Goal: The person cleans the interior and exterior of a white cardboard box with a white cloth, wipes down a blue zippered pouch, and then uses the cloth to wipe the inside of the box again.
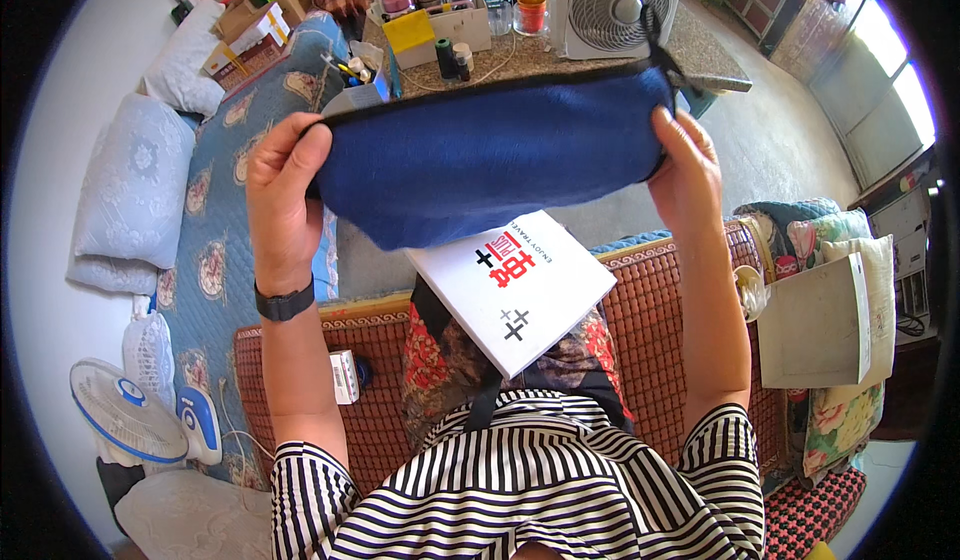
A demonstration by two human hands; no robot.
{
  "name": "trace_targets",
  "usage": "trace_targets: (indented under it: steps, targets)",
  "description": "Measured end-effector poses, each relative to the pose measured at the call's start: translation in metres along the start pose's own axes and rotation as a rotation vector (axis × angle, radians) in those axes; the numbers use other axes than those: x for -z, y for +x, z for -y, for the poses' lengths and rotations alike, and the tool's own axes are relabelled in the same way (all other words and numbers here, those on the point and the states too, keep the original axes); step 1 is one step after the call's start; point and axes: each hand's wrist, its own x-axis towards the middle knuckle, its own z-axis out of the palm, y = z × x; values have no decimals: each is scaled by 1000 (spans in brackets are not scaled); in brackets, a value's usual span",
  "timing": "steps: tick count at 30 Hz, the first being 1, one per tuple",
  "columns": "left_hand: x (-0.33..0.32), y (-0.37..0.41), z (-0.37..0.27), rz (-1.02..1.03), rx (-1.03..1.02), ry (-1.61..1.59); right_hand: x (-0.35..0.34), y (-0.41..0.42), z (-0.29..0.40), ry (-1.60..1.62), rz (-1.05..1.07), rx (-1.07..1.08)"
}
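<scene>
A dark blue cloth piece (487, 155) with black edging hangs stretched out in front of me, raised above my lap. My left hand (289, 170) pinches its left end, thumb on the near face. At the opposite end my right hand (686, 158) grips the cloth near its edge. A black strap (660, 46) sticks up from the upper right corner. Below the cloth, a white box or board (517, 290) with red and black print lies tilted across my lap, its far part covered by the cloth.
Beyond the cloth is a stone-topped table (712, 57) bearing a box fan (626, 8), jars and thread spools (445, 58). I sit on a seat with a brown beaded mat (645, 320). A small white box (345, 377) lies left, an open white box (814, 327) right. Another fan (127, 410) stands left.
</scene>
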Motion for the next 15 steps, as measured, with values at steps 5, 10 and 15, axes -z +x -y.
trace_targets:
  steps: [5, 10, 15]
  targets:
    - [16, -33, 10, 135, 424, 5, 10, -37, -16, -144, 40, -413]
    - [29, -114, 25, 616, 843, 95, 37, -110, -45, -533, 389, -956]
    - [46, -160, 88, 327, 998, -7, 57, -136, -78, -600, 314, -778]
